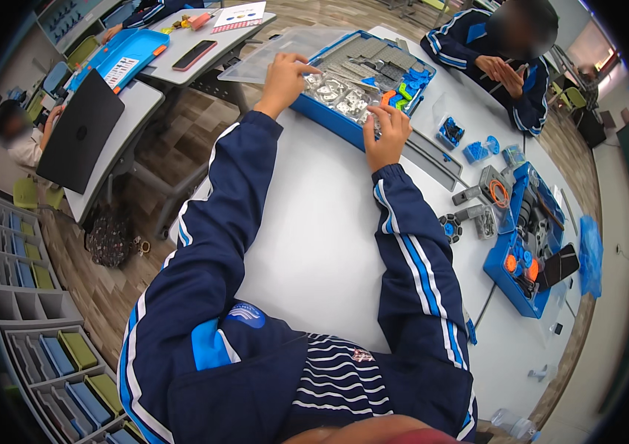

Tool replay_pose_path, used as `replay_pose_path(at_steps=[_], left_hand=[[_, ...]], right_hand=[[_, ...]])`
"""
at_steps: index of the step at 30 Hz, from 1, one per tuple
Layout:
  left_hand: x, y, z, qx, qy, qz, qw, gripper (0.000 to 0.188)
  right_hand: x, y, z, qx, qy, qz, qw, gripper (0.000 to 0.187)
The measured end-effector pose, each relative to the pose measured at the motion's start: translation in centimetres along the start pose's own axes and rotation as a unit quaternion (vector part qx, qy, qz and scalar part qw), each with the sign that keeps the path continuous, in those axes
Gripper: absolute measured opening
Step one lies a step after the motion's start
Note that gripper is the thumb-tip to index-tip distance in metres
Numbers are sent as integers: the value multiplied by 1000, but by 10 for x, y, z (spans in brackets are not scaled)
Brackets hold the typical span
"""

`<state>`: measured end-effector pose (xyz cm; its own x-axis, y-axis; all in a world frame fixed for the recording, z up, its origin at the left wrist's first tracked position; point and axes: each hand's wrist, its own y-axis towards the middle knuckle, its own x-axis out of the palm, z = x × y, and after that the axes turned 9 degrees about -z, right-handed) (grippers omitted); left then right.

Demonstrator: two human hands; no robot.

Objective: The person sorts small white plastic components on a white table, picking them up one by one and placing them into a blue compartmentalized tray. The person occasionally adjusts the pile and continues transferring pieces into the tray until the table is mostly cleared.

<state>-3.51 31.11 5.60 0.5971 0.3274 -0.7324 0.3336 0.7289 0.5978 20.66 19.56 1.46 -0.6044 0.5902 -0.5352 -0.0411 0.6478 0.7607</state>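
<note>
A blue parts box stands at the far side of the white table. In its near part sits a clear sectioned tray of small pale grey and white pieces. My left hand grips the tray's left end with bent fingers. At the right end, my right hand has its thumb and fingers closed round the tray's edge. Behind the tray lie grey building beams, and blue pieces fill the right side, with orange and green pieces beside them. Fingertips are partly hidden among the parts.
A clear lid lies left of the box. On the right, another blue box holds wheels and cables, near small clear containers. A person sits across the table. A laptop stands on the left table.
</note>
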Motion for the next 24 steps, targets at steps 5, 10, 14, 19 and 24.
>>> replay_pose_path(at_steps=[5, 10, 14, 19, 24], left_hand=[[-10, -5, -9, -36, 97, -10, 995, 40], [-8, -7, -8, -33, 110, 13, 993, 33], [-3, -11, -4, -26, 131, 14, 991, 28], [9, -7, 2, 0, 143, -27, 989, 15], [31, -8, -3, 71, 35, -85, 993, 39]], right_hand=[[2, 2, 2, -21, 3, 27, 999, 17], [6, 8, 6, -12, -7, 25, 1000, 17], [8, 6, 9, -15, -3, 28, 999, 16], [6, 7, 8, -15, 1, 16, 1000, 20], [-29, 18, -11, 64, 19, -26, 997, 36]])
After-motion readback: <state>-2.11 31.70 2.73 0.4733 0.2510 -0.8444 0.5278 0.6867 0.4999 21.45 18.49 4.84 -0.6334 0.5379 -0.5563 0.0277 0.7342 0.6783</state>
